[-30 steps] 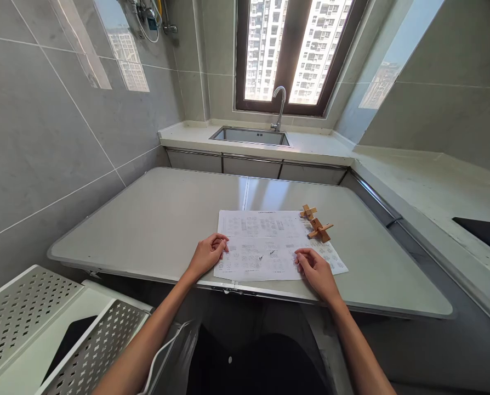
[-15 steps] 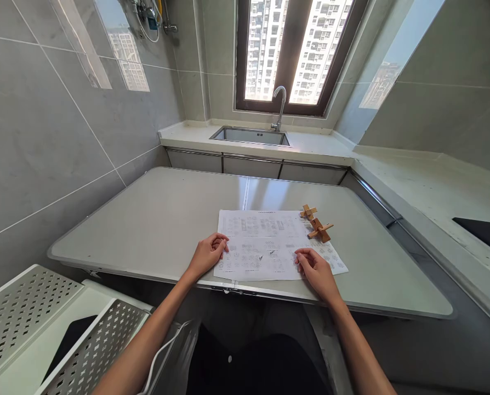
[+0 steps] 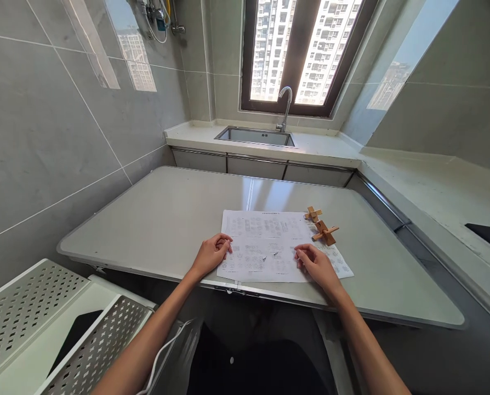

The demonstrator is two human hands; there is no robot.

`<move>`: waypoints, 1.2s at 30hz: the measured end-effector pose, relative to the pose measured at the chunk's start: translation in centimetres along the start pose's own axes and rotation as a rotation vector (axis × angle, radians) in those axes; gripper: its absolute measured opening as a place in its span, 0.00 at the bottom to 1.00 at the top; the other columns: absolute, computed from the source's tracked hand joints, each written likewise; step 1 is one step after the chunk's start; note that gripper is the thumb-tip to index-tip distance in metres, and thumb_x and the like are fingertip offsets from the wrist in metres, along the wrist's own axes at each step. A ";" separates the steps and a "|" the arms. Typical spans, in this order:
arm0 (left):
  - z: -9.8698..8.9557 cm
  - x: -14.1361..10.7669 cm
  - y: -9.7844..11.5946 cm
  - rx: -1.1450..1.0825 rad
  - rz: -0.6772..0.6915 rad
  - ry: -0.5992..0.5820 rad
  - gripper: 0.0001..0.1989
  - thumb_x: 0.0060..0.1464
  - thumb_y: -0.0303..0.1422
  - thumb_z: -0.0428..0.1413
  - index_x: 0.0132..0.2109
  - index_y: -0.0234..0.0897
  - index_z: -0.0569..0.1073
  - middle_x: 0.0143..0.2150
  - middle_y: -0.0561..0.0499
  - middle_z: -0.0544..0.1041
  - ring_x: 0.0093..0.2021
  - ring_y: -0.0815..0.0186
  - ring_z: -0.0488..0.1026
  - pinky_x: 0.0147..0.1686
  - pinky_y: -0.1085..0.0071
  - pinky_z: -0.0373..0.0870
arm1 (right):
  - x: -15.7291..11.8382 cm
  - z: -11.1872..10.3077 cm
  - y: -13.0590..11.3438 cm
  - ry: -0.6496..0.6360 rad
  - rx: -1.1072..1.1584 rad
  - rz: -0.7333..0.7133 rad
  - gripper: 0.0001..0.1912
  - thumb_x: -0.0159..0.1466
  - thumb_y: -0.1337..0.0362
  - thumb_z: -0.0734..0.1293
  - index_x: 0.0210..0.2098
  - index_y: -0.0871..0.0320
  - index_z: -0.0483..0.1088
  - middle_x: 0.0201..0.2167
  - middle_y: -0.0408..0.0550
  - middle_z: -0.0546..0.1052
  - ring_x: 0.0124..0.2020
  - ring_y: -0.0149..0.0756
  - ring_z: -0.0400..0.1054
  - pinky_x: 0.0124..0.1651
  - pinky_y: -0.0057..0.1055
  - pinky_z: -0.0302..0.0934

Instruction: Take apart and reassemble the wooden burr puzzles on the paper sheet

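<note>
A printed sheet of white paper [image 3: 253, 225] lies on the table, covered with small diagrams and lines of text. My left hand [image 3: 212, 254] rests at its left edge, fingers loosely curled with nothing seen in them. On the paper's lower right part lies my right hand [image 3: 315, 265], fingers bent and slightly apart, holding nothing visible. Two small dark grey bits [image 3: 264, 259] sit on the sheet between my hands. A wooden interlocking-stick puzzle [image 3: 325, 233] stands beyond my right hand, at the paper's right side. Just behind it is a smaller wooden puzzle [image 3: 313, 214].
The pale folding table [image 3: 179, 219] has a centre seam. Behind it are a counter with a sink [image 3: 255, 136] and a tap [image 3: 285, 107]. A perforated white rack [image 3: 27, 307] stands at the lower left, and a white cable [image 3: 158, 356] hangs by my left forearm.
The camera view has shifted slightly, so the scene sits a little further right. Both hands stay in about the same place on the paper, and the puzzles have not moved.
</note>
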State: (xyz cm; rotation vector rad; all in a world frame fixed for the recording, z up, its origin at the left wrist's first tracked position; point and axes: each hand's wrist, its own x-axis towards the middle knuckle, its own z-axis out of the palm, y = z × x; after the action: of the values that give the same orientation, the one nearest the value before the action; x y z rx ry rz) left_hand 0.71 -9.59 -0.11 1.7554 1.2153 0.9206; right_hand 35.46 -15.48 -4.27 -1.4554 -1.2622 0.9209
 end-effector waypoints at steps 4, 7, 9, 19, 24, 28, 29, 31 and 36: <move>0.0 -0.1 -0.1 0.001 0.000 0.004 0.17 0.63 0.47 0.55 0.43 0.38 0.77 0.32 0.49 0.83 0.24 0.66 0.73 0.30 0.69 0.72 | 4.6 0.5 -0.8 0.027 0.082 0.034 0.24 0.60 0.47 0.74 0.47 0.55 0.72 0.38 0.48 0.80 0.28 0.36 0.74 0.26 0.30 0.67; 0.0 -0.2 -0.2 0.003 0.001 0.008 0.17 0.64 0.47 0.55 0.43 0.38 0.77 0.31 0.49 0.82 0.24 0.66 0.72 0.30 0.69 0.71 | 8.1 0.6 -1.2 0.093 0.128 0.093 0.22 0.60 0.54 0.74 0.50 0.55 0.69 0.42 0.49 0.79 0.30 0.35 0.76 0.27 0.30 0.70; 0.0 -0.3 -0.3 0.002 0.004 0.007 0.16 0.64 0.46 0.55 0.43 0.38 0.77 0.31 0.50 0.82 0.24 0.66 0.72 0.30 0.70 0.71 | 9.7 0.5 -1.3 0.126 0.144 0.138 0.21 0.61 0.58 0.74 0.51 0.54 0.68 0.43 0.49 0.79 0.33 0.36 0.78 0.29 0.29 0.72; 0.2 -0.4 -0.6 -0.017 0.017 0.011 0.13 0.64 0.43 0.54 0.43 0.38 0.76 0.31 0.50 0.82 0.23 0.67 0.71 0.30 0.70 0.70 | 12.8 -0.4 0.3 0.217 0.217 0.343 0.19 0.73 0.58 0.70 0.61 0.58 0.71 0.59 0.54 0.75 0.53 0.45 0.75 0.54 0.48 0.74; 0.2 -0.5 -0.4 -0.025 0.018 0.009 0.14 0.64 0.44 0.54 0.43 0.37 0.76 0.32 0.50 0.82 0.23 0.67 0.71 0.30 0.70 0.70 | 13.8 -1.2 0.5 0.290 0.246 0.342 0.19 0.73 0.57 0.70 0.60 0.57 0.71 0.59 0.54 0.75 0.53 0.45 0.75 0.54 0.47 0.74; 0.1 -0.6 -0.2 -0.023 0.010 0.009 0.15 0.64 0.44 0.55 0.43 0.37 0.76 0.31 0.50 0.82 0.24 0.67 0.71 0.30 0.70 0.70 | 14.7 -1.6 0.7 0.340 0.247 0.334 0.19 0.73 0.58 0.70 0.61 0.57 0.70 0.59 0.54 0.75 0.53 0.45 0.75 0.54 0.47 0.74; 0.1 -0.6 -0.2 -0.023 0.008 0.008 0.15 0.64 0.44 0.54 0.43 0.37 0.76 0.31 0.50 0.82 0.24 0.67 0.71 0.30 0.70 0.70 | 14.9 -1.6 0.7 0.345 0.246 0.333 0.19 0.73 0.58 0.70 0.61 0.57 0.70 0.59 0.54 0.75 0.53 0.45 0.75 0.54 0.47 0.74; 0.1 -0.6 -0.2 -0.023 0.006 0.007 0.15 0.64 0.44 0.54 0.43 0.37 0.76 0.32 0.50 0.82 0.24 0.67 0.71 0.31 0.70 0.70 | 15.2 -1.6 0.8 0.346 0.245 0.330 0.20 0.73 0.58 0.70 0.61 0.57 0.70 0.59 0.54 0.75 0.53 0.45 0.75 0.54 0.47 0.74; 0.2 -0.6 -0.5 -0.028 0.006 0.005 0.15 0.65 0.44 0.54 0.43 0.37 0.76 0.32 0.50 0.82 0.24 0.67 0.71 0.31 0.70 0.70 | 15.2 -1.4 0.6 0.344 0.235 0.312 0.20 0.73 0.58 0.70 0.61 0.57 0.70 0.59 0.54 0.75 0.53 0.45 0.75 0.54 0.48 0.74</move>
State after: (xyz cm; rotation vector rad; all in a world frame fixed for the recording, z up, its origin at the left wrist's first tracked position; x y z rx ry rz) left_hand 0.51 -10.10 -0.71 1.7363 1.1948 0.9416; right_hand 39.70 -0.77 -3.80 -1.5645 -0.6641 0.9369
